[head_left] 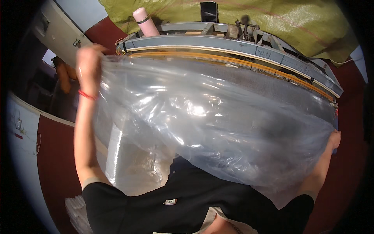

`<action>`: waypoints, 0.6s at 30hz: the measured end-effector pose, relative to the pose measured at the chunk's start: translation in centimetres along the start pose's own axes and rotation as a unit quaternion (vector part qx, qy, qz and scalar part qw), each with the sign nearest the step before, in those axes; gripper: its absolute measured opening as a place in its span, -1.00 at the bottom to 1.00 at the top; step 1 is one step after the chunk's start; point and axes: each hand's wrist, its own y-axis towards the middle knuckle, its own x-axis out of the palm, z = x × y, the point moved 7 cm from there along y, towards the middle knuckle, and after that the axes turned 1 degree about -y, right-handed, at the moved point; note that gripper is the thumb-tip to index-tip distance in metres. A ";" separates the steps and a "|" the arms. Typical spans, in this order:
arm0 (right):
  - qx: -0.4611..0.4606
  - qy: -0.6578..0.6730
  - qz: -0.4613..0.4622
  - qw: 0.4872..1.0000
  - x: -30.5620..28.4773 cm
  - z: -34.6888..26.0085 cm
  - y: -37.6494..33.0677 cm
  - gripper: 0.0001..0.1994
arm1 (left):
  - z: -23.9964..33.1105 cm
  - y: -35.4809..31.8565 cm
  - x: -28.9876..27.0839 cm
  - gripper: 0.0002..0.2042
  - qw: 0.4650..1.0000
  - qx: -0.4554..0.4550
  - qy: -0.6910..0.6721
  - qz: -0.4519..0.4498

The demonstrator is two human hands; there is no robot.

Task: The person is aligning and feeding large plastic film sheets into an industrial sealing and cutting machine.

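A wide, clear plastic sheet (218, 113) stretches between my two hands, wrinkled and shiny, over a grey work surface (269, 84). My left hand (89, 64), raised at the far left corner of the sheet, is closed on its edge; motion blurs the fingers a little. A red band (87, 95) circles that wrist. At the right end, lower and nearer to me, my right hand (335, 139) grips the other corner. The near side of the sheet sags towards my black shirt (187, 199).
Behind the surface runs a long grey metal bar (226, 43) with an orange strip (233, 60) before it. A pink bottle (146, 22) and a phone (209, 11) stand at the back, near a green-yellow cover (304, 23). More plastic (130, 156) lies below left.
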 end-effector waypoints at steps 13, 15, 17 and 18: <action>0.000 0.003 -0.002 1.000 1.8 0.3 1.4 -0.68 | 6.8 -13.0 18.1 -0.46 0.914 -0.050 -0.189 -0.357; 0.001 0.024 -0.016 1.000 1.4 0.0 0.9 -0.68 | 7.2 -12.5 18.8 -0.54 0.926 -0.032 -0.209 -0.312; 0.011 0.063 -0.014 0.998 0.5 -0.2 0.4 -0.68 | 6.7 -12.4 19.5 -0.57 0.923 -0.055 -0.217 -0.313; 0.024 0.100 -0.010 0.995 0.0 0.2 0.3 -0.68 | 6.4 -12.1 20.0 -0.59 0.920 -0.074 -0.228 -0.312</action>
